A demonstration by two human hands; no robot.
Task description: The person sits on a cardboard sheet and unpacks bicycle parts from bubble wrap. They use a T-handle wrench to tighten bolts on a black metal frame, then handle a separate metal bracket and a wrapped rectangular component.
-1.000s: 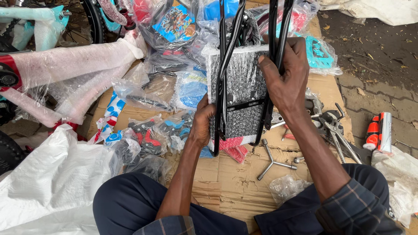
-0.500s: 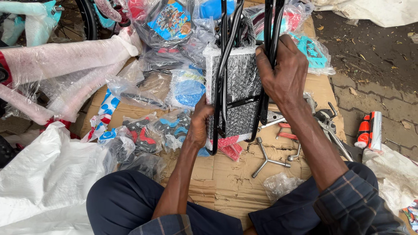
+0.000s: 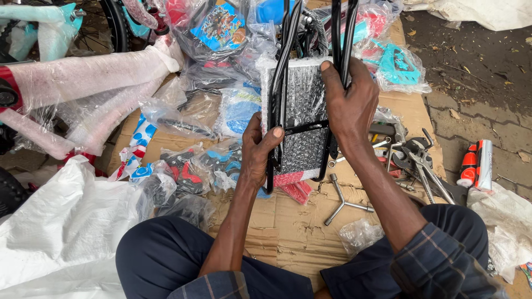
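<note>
Item: black metal rack, bubble-wrapped panel between thin rods, held upright above the cardboard sheet. Left hand clamps the lower left rod; right hand closes around the upper right rods. Judged stiff, light, slick-painted; best gripped by the rods. Containers: clear plastic bags holding coloured bicycle parts; Y-shaped wrench lies loose.
</note>
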